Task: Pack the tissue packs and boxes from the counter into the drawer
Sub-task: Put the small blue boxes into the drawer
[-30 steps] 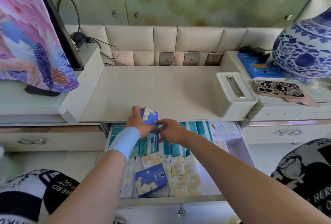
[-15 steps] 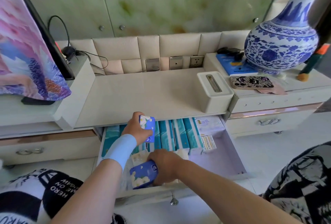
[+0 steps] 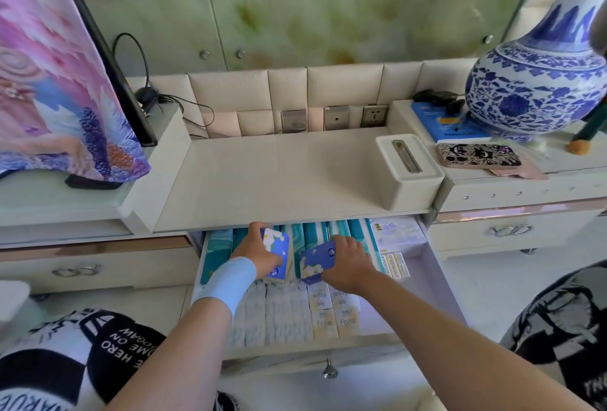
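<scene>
Open drawer (image 3: 312, 350): left hand (image 3: 259, 253), fingers curled round the left blue pack (image 3: 278, 251); right hand (image 3: 348, 266) grips the right blue pack (image 3: 317, 261), both over the teal boxes (image 3: 215, 256). Best slotted upright, edges squared, w/o crushing neighbours.

A light-blue wristband (image 3: 230, 282) circles the left wrist; forearms are bare.

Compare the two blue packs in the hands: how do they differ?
The left blue pack, gripped by the left hand, stands nearly on end, white flower near its top. The right blue pack, held by the right hand, lies tilted with its broad face up, flowers at its lower end. Both are blue, flower-printed, and over the drawer.
</scene>
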A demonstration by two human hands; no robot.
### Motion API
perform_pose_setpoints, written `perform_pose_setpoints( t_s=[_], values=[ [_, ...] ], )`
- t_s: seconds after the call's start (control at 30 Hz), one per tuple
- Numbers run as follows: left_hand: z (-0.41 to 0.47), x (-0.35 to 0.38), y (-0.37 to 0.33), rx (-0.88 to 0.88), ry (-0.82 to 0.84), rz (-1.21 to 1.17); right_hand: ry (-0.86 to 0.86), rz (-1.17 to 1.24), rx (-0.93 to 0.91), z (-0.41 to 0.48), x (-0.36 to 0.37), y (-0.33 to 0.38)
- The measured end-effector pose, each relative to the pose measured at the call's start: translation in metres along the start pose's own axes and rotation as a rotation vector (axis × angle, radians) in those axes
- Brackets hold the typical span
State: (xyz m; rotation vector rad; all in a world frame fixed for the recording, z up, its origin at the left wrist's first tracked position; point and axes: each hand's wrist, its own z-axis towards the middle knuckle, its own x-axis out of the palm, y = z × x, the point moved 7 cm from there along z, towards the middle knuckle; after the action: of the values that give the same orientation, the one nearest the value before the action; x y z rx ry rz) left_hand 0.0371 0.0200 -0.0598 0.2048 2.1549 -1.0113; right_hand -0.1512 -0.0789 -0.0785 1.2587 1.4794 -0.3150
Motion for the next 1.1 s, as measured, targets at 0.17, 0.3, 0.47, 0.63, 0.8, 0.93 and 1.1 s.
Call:
perform_pose_setpoints(
  t_s=[0.17, 0.3, 0.47, 0.63, 0.8, 0.93, 1.1],
  values=[
    [0.011, 0.008, 0.024, -0.116, 0.055, -0.054, -0.126, -0.292, -0.083, 0.002, 0.006, 0.033],
    [0.019, 0.011, 0.035, -0.191, 0.059, -0.199, 0.008, -0.402, -0.326, 0.006, 0.038, 0.062],
    [0.022, 0.017, 0.042, -0.245, 0.101, -0.38, 0.0, -0.468, -0.425, 0.013, 0.068, 0.074],
    [0.021, 0.011, 0.033, -0.234, 0.082, -0.513, -0.011, -0.422, -0.414, 0.025, 0.06, 0.082],
    [0.025, -0.005, 0.017, -0.171, 0.017, -0.588, -0.039, -0.012, -0.428, 0.028, 0.035, 0.085],
    [0.013, -0.01, -0.017, -0.089, 0.009, -0.707, -0.145, 0.285, -0.359, 0.022, -0.002, 0.067],
    [0.006, 0.017, -0.061, 0.045, 0.079, -0.568, -0.361, 0.383, -0.169, 0.012, -0.053, 0.003]
  ],
)
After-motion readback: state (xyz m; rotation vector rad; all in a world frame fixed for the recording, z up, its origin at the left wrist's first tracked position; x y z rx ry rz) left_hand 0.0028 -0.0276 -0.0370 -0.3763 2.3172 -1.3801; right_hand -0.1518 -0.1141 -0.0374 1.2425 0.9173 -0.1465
